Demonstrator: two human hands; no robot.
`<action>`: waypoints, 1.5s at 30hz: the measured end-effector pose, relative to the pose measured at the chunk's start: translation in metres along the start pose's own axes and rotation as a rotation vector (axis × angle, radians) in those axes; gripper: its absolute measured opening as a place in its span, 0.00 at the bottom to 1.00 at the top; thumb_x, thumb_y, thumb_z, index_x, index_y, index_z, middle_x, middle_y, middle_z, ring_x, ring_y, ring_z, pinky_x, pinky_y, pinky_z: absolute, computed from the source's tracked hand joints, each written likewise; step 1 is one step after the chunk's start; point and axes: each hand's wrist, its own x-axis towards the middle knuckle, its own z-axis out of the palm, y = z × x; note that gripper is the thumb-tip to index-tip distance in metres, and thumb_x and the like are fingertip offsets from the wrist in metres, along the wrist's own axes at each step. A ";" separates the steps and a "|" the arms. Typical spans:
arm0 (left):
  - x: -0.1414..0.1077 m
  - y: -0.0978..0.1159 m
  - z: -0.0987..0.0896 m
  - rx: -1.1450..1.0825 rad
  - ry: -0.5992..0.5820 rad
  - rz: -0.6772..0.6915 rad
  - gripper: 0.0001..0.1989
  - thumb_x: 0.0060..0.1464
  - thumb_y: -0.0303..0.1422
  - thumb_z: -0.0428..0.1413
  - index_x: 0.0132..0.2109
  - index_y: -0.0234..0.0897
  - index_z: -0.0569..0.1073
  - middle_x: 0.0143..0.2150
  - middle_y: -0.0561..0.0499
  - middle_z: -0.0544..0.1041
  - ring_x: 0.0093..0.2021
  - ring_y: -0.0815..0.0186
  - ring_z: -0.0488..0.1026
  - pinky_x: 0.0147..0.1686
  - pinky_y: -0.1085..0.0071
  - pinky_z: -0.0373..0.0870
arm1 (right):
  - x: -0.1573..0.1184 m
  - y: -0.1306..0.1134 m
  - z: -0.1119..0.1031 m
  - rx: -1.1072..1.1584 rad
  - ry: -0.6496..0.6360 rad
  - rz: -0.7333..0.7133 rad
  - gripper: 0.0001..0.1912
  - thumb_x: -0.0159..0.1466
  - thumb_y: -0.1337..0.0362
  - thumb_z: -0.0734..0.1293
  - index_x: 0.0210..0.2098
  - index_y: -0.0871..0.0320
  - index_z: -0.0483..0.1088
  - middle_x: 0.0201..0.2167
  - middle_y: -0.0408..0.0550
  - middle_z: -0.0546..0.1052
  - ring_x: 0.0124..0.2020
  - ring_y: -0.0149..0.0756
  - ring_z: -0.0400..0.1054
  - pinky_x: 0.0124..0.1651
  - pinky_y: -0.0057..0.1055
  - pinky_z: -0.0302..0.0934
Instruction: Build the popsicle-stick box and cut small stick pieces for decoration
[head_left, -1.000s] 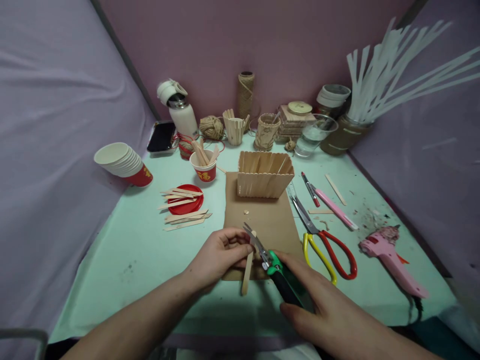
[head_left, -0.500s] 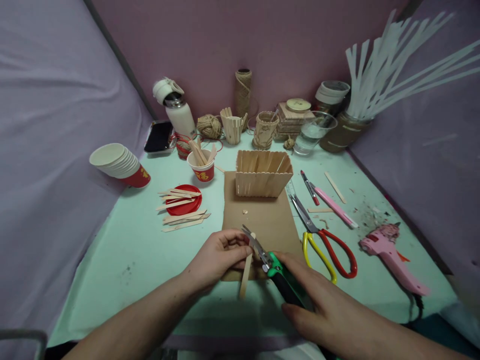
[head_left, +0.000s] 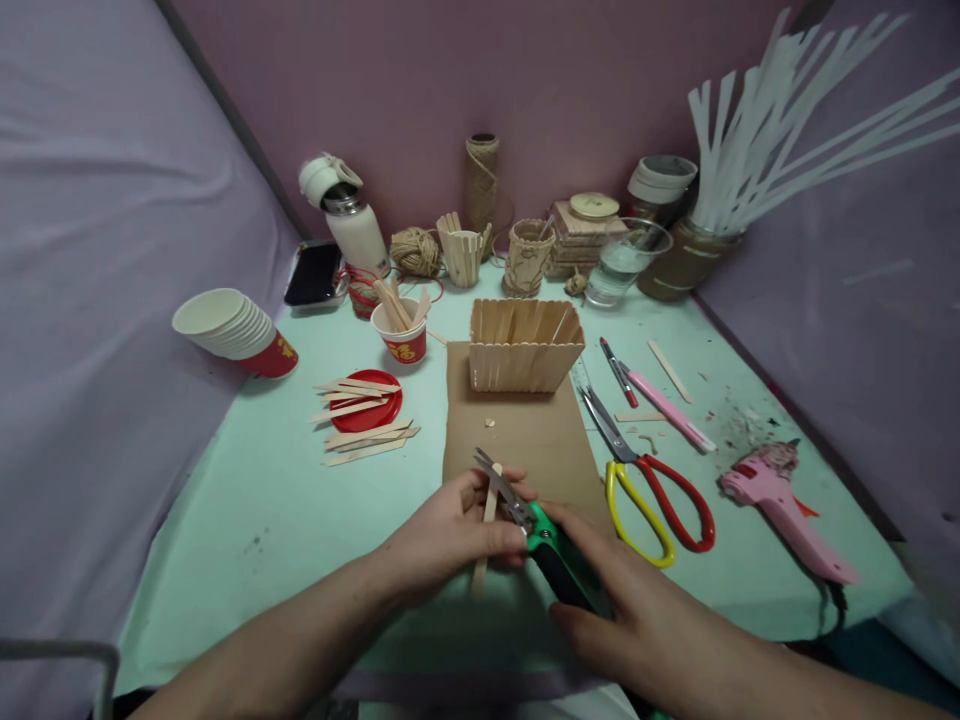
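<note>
My left hand [head_left: 461,525] is closed on a flat wooden craft stick [head_left: 489,508] that slants upright above the cardboard. Its thumb lies close to the pivot of the shears. In my right hand [head_left: 637,610] are shears [head_left: 544,540] with green and black handles, the fingers wrapped round the grips. The short blades cross the upper end of the stick, a little apart at the tips. Beyond both hands stands a box made of craft sticks [head_left: 523,368], with a small wood scrap [head_left: 490,422] in front of it on the brown cardboard [head_left: 465,440].
Cut sticks [head_left: 367,440] lie on and below a red lid [head_left: 388,412] at left, near a paper cup [head_left: 405,345] of sticks. To the right are red-and-yellow scissors [head_left: 660,490], a pink cutter [head_left: 667,408] and a pink glue gun [head_left: 787,515]. Stacked cups [head_left: 240,335] lean far left.
My left hand has shifted slightly, its thumb now lower and nearer the shears' pivot, its fingers behind the blades. The shears and the stick have moved slightly left.
</note>
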 end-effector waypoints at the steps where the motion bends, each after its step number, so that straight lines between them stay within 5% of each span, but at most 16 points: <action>1: 0.000 -0.002 0.000 0.002 0.003 0.001 0.34 0.32 0.35 0.71 0.50 0.36 0.70 0.51 0.42 0.71 0.45 0.59 0.72 0.38 0.66 0.71 | 0.000 0.000 0.002 0.010 0.007 0.009 0.38 0.53 0.74 0.63 0.63 0.54 0.57 0.60 0.52 0.67 0.61 0.47 0.60 0.62 0.46 0.54; 5: 0.000 -0.007 0.001 0.019 0.045 0.103 0.31 0.31 0.35 0.72 0.45 0.34 0.72 0.46 0.45 0.74 0.48 0.59 0.72 0.49 0.66 0.66 | 0.002 0.001 0.008 0.060 0.039 0.054 0.38 0.54 0.72 0.64 0.64 0.55 0.54 0.60 0.54 0.66 0.60 0.47 0.61 0.60 0.45 0.58; 9: -0.004 -0.009 0.002 0.061 -0.050 0.060 0.36 0.28 0.34 0.73 0.48 0.37 0.70 0.45 0.45 0.76 0.45 0.57 0.74 0.46 0.64 0.67 | 0.004 0.005 0.012 0.061 0.094 0.047 0.41 0.52 0.73 0.64 0.64 0.54 0.51 0.59 0.54 0.67 0.59 0.45 0.63 0.61 0.45 0.57; 14: -0.006 -0.010 0.004 0.067 -0.004 0.080 0.32 0.33 0.34 0.71 0.48 0.36 0.70 0.46 0.44 0.77 0.46 0.56 0.75 0.48 0.64 0.67 | 0.006 0.004 0.015 -0.001 0.125 0.118 0.45 0.50 0.70 0.66 0.65 0.57 0.46 0.61 0.58 0.64 0.61 0.48 0.60 0.62 0.49 0.54; 21: -0.007 -0.009 0.004 0.060 0.068 0.067 0.33 0.31 0.34 0.72 0.47 0.35 0.71 0.42 0.46 0.78 0.42 0.59 0.75 0.44 0.66 0.69 | 0.005 -0.008 0.006 0.093 0.038 0.146 0.39 0.52 0.73 0.63 0.63 0.53 0.53 0.57 0.51 0.69 0.57 0.44 0.64 0.59 0.45 0.58; 27: -0.006 -0.009 0.005 0.059 0.079 0.033 0.34 0.30 0.33 0.72 0.48 0.35 0.71 0.41 0.46 0.78 0.43 0.59 0.75 0.45 0.65 0.69 | 0.001 -0.005 0.006 0.129 -0.023 0.195 0.46 0.49 0.71 0.69 0.65 0.52 0.50 0.58 0.52 0.67 0.56 0.48 0.64 0.56 0.43 0.61; 33: -0.003 -0.006 0.001 0.087 0.048 -0.002 0.34 0.29 0.34 0.72 0.48 0.35 0.72 0.41 0.47 0.77 0.42 0.60 0.74 0.44 0.67 0.69 | 0.004 -0.001 0.006 0.101 -0.007 0.132 0.38 0.49 0.75 0.63 0.60 0.54 0.58 0.50 0.49 0.72 0.48 0.41 0.69 0.51 0.38 0.64; 38: -0.005 -0.002 0.003 -0.005 0.055 0.007 0.28 0.44 0.42 0.66 0.51 0.36 0.70 0.44 0.45 0.75 0.41 0.62 0.75 0.39 0.66 0.73 | 0.002 -0.004 0.000 0.098 -0.002 0.138 0.37 0.50 0.75 0.63 0.60 0.56 0.58 0.49 0.49 0.73 0.47 0.42 0.68 0.50 0.38 0.64; 45: 0.000 -0.002 0.007 -0.083 0.146 0.012 0.15 0.53 0.43 0.59 0.36 0.33 0.71 0.29 0.49 0.74 0.30 0.68 0.74 0.35 0.69 0.75 | 0.000 -0.003 -0.001 0.145 -0.028 0.188 0.39 0.52 0.74 0.62 0.63 0.56 0.55 0.44 0.47 0.75 0.41 0.39 0.70 0.46 0.36 0.66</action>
